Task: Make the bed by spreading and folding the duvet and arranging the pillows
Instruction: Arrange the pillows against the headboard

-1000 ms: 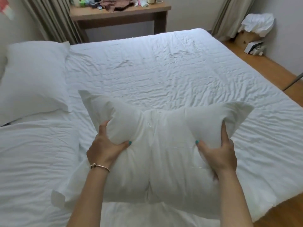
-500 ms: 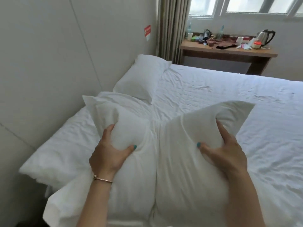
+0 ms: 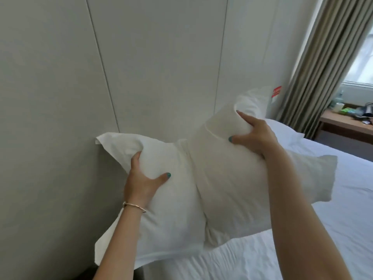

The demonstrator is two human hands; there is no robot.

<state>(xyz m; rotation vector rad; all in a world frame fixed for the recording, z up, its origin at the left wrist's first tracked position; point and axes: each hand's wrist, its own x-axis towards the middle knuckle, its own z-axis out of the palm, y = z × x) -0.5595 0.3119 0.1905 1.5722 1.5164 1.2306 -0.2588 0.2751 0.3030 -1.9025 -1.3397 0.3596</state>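
- Bedroom setting: grey panelled wall (image 3: 161, 57) at the head of the bed (image 3: 343, 219), white duvet (image 3: 252, 259) laid flat over it.
- Left hand (image 3: 141, 182): fingers curled into the pillow's left end, thumb pressed on its front face; bracelet (image 3: 134, 206) at the wrist.
- Right hand (image 3: 256, 136): fingers dug into the upper right part of the same pillow, thumb on the front.
- Pillow (image 3: 212, 188): white, held off the bed, pinched in the middle, close to the wall.
- Second pillow (image 3: 286, 130): partly hidden, lying near the head of the bed on the far side.
- Progress, as judged: duvet looks spread; one pillow appears placed; the held one is not yet set down.
- Edges and room: wall just beyond the pillow; open duvet below it for a landing; curtain (image 3: 314, 67) and cluttered desk (image 3: 347, 124) well apart on the far side.
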